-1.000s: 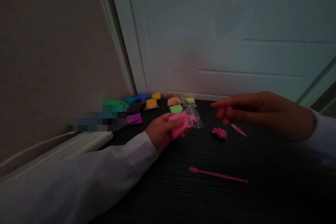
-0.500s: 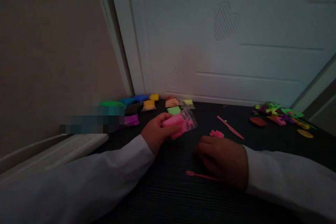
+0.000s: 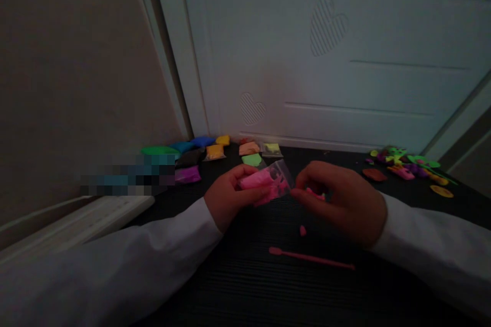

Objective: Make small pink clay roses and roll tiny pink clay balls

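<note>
My left hand is closed round a clear zip bag of pink clay, its zip end pointing right. At that end, the thumb and fingertips of my right hand come together on the bag's edge. A pink frilled clay piece shows partly through the gap in my right hand, mostly hidden behind it. On the dark table below lie a small pink clay lump and a thin pink modelling tool with a flattened end.
Several bags of coloured clay, among them a purple bag and an orange bag, line the back left. Colourful clay pieces and a reddish-brown piece lie at the right. A white door rises behind the table.
My right hand has risen from the table to the bag's zip end. The small pink lump now shows where that hand was. The other pink tool is now hidden behind it.
</note>
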`<state>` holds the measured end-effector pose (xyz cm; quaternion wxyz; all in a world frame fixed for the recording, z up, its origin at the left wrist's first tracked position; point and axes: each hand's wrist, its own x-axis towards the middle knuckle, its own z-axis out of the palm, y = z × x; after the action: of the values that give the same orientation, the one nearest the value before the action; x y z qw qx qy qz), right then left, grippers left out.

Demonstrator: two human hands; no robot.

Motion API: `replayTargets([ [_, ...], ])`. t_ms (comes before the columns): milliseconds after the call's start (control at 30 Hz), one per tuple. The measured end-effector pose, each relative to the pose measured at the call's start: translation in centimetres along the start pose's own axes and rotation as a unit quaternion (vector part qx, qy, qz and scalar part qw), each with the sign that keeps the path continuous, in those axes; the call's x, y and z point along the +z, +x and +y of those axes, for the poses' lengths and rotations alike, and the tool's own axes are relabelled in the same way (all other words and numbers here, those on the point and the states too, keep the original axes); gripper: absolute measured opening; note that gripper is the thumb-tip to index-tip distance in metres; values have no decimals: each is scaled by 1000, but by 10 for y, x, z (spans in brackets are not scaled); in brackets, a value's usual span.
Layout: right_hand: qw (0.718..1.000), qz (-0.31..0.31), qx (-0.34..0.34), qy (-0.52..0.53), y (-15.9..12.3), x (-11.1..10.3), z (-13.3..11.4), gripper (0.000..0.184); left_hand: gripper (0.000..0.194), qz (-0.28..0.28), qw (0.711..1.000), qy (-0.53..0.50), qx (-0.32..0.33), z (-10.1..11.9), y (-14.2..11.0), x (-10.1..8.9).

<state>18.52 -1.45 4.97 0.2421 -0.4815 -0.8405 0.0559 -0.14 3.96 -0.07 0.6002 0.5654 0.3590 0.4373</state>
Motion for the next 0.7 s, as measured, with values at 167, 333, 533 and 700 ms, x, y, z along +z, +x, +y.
replayTargets([
  [167,996,31,-4,85,4,4,11,26,31,-25,1000,-18,-6,2,-4,4],
  [333,988,15,-52,146,4,1,13,18,29,-52,997,-50,-20,2,-7,5],
  [533,982,-5,-107,154,3,-2,10,25,28,-74,991,-106,-44,2,-10,9],
  [700,977,-35,-140,159,0,4,8,25,31,-75,988,-129,-50,1,-9,9],
])
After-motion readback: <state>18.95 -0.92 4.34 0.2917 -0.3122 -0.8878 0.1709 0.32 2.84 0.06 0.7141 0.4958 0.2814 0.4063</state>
